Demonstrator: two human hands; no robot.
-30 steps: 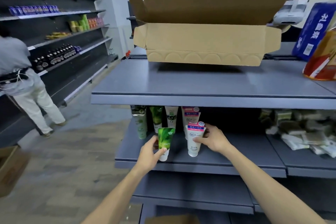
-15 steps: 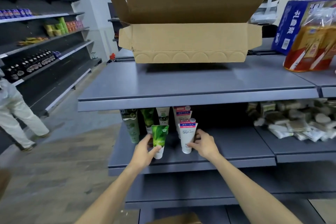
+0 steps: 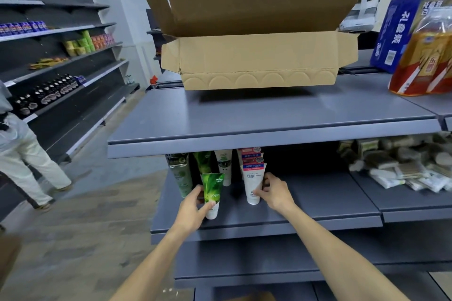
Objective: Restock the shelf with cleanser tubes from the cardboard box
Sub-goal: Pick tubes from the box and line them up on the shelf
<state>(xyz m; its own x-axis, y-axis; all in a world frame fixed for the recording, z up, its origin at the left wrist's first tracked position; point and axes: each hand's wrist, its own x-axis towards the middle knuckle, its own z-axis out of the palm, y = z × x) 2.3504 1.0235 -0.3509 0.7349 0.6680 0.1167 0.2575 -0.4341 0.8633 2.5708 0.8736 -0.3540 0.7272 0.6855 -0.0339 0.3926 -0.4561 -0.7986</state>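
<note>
Left hand (image 3: 193, 210) grasps the green tube (image 3: 212, 193), right hand (image 3: 275, 192) the white tube (image 3: 253, 184), near the shelf (image 3: 318, 205) edge.

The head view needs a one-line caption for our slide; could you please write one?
Left hand sets a green tube and right hand a white tube upright on the shelf beneath the cardboard box.

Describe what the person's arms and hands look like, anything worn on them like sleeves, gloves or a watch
Both arms are bare from the bottom edge of the picture to the fingertips: no sleeves show. The left hand and the right hand wear no gloves. No watch, bracelet or ring can be seen on either wrist or on the fingers that show. No cables, straps or markings are visible on the forearms.
</note>
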